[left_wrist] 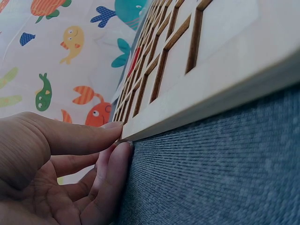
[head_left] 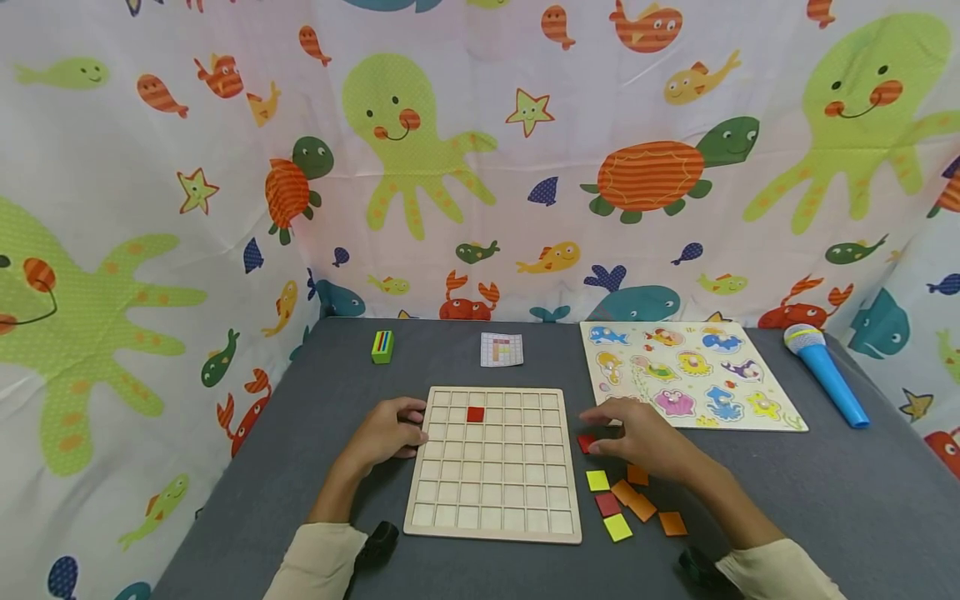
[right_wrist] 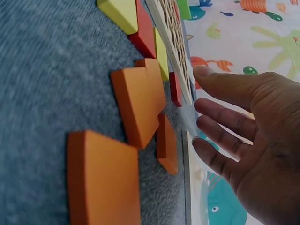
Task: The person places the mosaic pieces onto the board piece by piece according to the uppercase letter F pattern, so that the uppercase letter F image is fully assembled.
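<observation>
A wooden grid board (head_left: 491,540) lies flat on the table with one red square tile (head_left: 476,414) in a cell of its upper part. My left hand (head_left: 386,433) holds the board's left edge, thumb (left_wrist: 89,136) and fingertips meeting at the rim in the left wrist view. Right of the board, my right hand (head_left: 637,437) hovers over a loose red tile (head_left: 586,444), thumb and fingers apart. In the right wrist view that red tile (right_wrist: 175,89) lies beyond the hand, and nothing shows between the fingers. Several orange tiles (head_left: 672,523), yellow tiles (head_left: 617,527) and another red tile (head_left: 607,504) lie nearby.
Behind the right hand lies a sea-animal puzzle board (head_left: 693,367), with a blue toy microphone (head_left: 828,379) beside it. A small patterned card (head_left: 502,350) and a green box with coloured sticks (head_left: 382,347) lie at the back. A printed curtain (head_left: 480,192) hangs behind the table.
</observation>
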Motion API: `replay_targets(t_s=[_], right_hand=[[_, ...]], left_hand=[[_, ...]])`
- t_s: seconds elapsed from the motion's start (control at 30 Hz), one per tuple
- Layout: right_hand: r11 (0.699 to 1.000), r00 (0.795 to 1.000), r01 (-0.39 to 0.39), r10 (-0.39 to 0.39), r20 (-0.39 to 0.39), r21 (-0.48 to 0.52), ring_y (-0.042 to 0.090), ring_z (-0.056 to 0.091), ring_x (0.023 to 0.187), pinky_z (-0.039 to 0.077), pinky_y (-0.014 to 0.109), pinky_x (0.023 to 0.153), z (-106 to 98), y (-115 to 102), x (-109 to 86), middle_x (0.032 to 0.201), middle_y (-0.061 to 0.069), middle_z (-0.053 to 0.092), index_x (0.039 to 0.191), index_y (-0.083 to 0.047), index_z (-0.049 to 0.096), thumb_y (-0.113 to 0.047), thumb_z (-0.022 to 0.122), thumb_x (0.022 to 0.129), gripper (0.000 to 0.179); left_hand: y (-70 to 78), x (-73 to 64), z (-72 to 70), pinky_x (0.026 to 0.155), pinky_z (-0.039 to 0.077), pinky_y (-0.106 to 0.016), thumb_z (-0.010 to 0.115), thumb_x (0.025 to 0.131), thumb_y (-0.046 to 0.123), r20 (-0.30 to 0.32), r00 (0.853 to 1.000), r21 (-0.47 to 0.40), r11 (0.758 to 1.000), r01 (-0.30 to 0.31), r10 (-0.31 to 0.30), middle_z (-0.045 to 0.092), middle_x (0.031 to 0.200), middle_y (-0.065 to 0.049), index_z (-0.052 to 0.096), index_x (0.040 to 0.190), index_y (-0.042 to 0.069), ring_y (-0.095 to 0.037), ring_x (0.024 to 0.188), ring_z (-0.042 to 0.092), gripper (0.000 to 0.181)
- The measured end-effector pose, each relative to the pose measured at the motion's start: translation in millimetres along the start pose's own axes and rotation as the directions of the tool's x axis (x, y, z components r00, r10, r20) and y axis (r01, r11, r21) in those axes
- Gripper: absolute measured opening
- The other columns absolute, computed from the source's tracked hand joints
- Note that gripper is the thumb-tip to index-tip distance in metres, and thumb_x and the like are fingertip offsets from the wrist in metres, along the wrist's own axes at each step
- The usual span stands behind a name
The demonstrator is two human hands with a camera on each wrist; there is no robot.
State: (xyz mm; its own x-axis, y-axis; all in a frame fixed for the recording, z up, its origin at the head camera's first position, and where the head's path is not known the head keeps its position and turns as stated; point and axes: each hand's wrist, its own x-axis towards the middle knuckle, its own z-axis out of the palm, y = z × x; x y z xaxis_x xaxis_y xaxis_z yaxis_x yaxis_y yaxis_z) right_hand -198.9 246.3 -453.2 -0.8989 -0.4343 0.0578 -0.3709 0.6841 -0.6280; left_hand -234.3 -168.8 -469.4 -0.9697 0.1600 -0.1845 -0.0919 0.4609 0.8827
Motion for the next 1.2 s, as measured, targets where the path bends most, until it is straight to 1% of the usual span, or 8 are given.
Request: replay_targets(t_s=[0.17, 0.33, 0.57, 0.8, 1.0, 1.2], right_hand=[[1.0, 0.999, -0.031, 0.031, 0.033, -0.001, 0.025, 0.067, 0.114, 0.058, 0.051, 0.098, 0.1, 3.3, -1.5, 0.122, 0.001, 0.073, 0.131, -0.008, 0.074, -0.024, 0.082, 0.095, 0.041], [1.0, 0.998, -0.023, 0.024, 0.061, -0.02, 0.022, 0.066, 0.11, 0.058, 0.049, 0.097, 1.0, 5.2, -0.9, 0.122, 0.001, 0.072, 0.131, -0.009, 0.074, -0.022, 0.082, 0.095, 0.039], [0.999, 0.997, 0.01, -0.008, 0.073, -0.031, 0.02, 0.067, 0.106, 0.06, 0.038, 0.092, 1.4, 6.7, 0.1, 0.122, 0.004, 0.071, 0.13, -0.007, 0.074, -0.015, 0.082, 0.094, 0.037], [1.0, 0.997, 0.01, -0.008, 0.08, -0.027, 0.015, 0.063, 0.097, 0.057, 0.028, 0.083, 2.1, 5.7, 0.1, 0.113, 0.0, 0.068, 0.127, -0.008, 0.075, -0.012, 0.081, 0.094, 0.033], [0.999, 0.996, 0.01, -0.006, 0.091, -0.043, 0.013, 0.06, 0.093, 0.054, 0.026, 0.078, 3.0, 5.6, 1.0, 0.11, -0.001, 0.069, 0.124, -0.007, 0.077, -0.012, 0.08, 0.095, 0.03], [0.997, 0.995, 0.018, -0.011, 0.098, -0.07, 0.011, 0.056, 0.09, 0.052, 0.026, 0.076, 2.8, 6.1, 1.2, 0.112, 0.001, 0.07, 0.124, -0.005, 0.077, -0.016, 0.08, 0.095, 0.03]], left_hand=[[-1.4, 0.6, 0.3, 0.074, 0.066, -0.038, 0.076, 0.091, 0.002, 0.001, 1.0, -0.002, 1.0, -0.001, 0.001, 0.064, 0.121, -0.015, 0.062, 0.143, 0.0, -0.019, 0.088, 0.072, 0.053], [-1.5, 1.0, 0.6, 0.074, 0.065, -0.037, 0.075, 0.091, 0.002, 0.002, 1.0, -0.008, 1.0, 0.004, -0.004, 0.064, 0.121, -0.015, 0.062, 0.143, 0.0, -0.019, 0.088, 0.071, 0.054], [-0.7, 1.1, 0.8, 0.074, 0.065, -0.038, 0.075, 0.09, 0.002, -0.001, 1.0, -0.006, 1.0, 0.004, -0.004, 0.064, 0.12, -0.015, 0.062, 0.143, 0.0, -0.019, 0.087, 0.072, 0.054], [-1.0, 1.8, 0.0, 0.074, 0.065, -0.038, 0.075, 0.09, 0.002, 0.004, 1.0, -0.007, 1.0, -0.002, 0.002, 0.064, 0.12, -0.015, 0.062, 0.143, 0.0, -0.019, 0.088, 0.071, 0.055], [-2.0, 1.4, -0.5, 0.075, 0.065, -0.038, 0.075, 0.09, 0.002, 0.005, 1.0, -0.005, 1.0, -0.003, 0.003, 0.064, 0.121, -0.015, 0.062, 0.143, 0.0, -0.019, 0.088, 0.071, 0.055], [-2.8, 1.8, -0.4, 0.074, 0.066, -0.038, 0.075, 0.09, 0.002, 0.002, 1.0, -0.004, 1.0, -0.004, 0.004, 0.064, 0.12, -0.015, 0.062, 0.142, -0.001, -0.019, 0.088, 0.071, 0.054]])
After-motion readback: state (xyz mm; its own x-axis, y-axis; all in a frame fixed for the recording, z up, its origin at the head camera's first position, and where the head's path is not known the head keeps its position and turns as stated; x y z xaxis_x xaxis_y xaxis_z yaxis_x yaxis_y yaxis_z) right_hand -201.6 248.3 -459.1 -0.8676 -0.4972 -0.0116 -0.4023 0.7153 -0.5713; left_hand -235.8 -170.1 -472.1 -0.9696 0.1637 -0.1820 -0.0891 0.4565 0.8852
